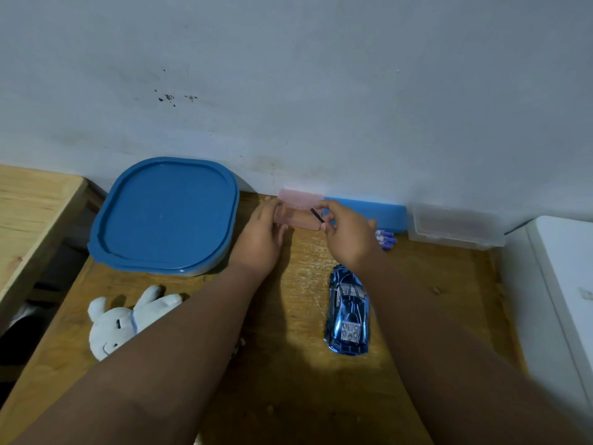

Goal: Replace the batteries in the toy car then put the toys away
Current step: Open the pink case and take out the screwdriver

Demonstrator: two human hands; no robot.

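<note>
Forearms (199,332) flanking toy car (348,313) on tabletop (288,374)

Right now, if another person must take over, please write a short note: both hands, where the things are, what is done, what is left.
Left hand holds the open pink case.
Right hand: fingers pinch a thin black tool over it.
Toy car stands on its wheels near the right wrist; purple batteries lie just past the right hand.
Done: tool in hand.
Left: swap batteries, store car and plush rabbit.

No legible text (blurry car sticker (349,331))
</note>
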